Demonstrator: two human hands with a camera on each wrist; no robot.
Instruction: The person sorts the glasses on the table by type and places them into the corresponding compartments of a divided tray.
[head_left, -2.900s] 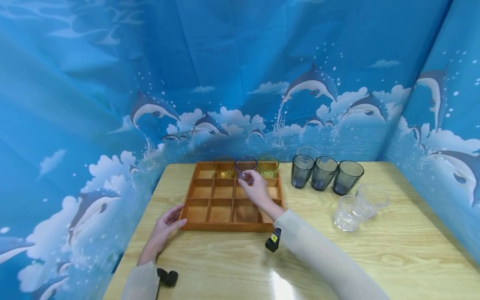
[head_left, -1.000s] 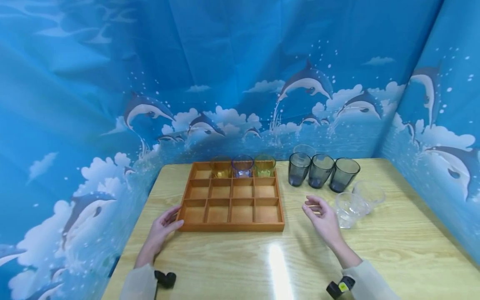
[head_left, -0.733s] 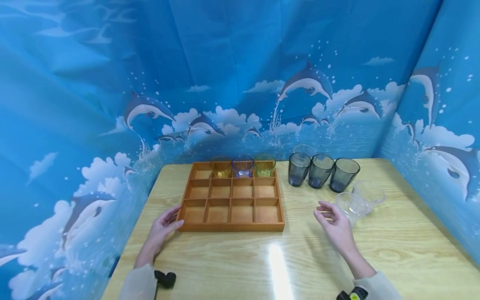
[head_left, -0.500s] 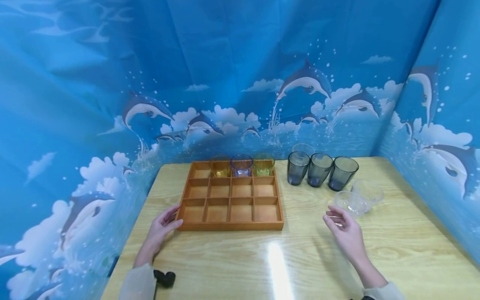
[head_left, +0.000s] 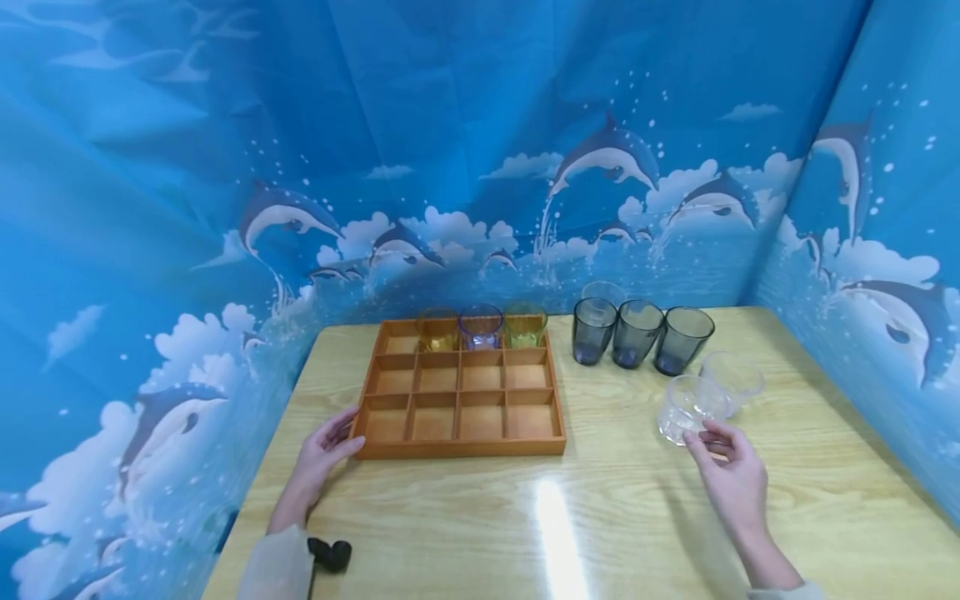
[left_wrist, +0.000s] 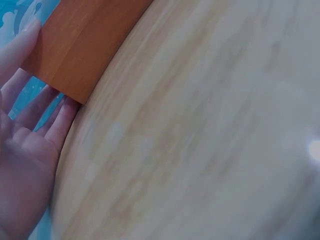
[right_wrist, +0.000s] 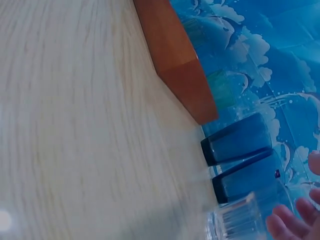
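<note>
My left hand (head_left: 318, 458) rests at the front left corner of a brown wooden compartment tray (head_left: 457, 450). Its thumb lies against one side of the corner, its loosely straight fingers (left_wrist: 62, 122) along the other. On the right, my right hand (head_left: 731, 479) is beside a clear glass (head_left: 678, 412), thumb and fingers apart; in the right wrist view a gap shows between the fingers (right_wrist: 287, 222) and this glass. Another clear glass (head_left: 738, 379) stands just behind it. Amber (head_left: 437, 337), blue-rimmed (head_left: 481, 333) and green (head_left: 525, 332) glasses sit in the tray's back row.
Three grey glasses (head_left: 636, 337) stand in a row right of the tray, with a clear rim (head_left: 603, 292) showing behind them. The light wood table (head_left: 450, 525) meets a blue dolphin-printed curtain (head_left: 450, 150) at the back and sides.
My right hand has left the blue-rimmed glass in the tray's back row and moved right and forward to the front clear glass. The left hand stays at the tray corner.
</note>
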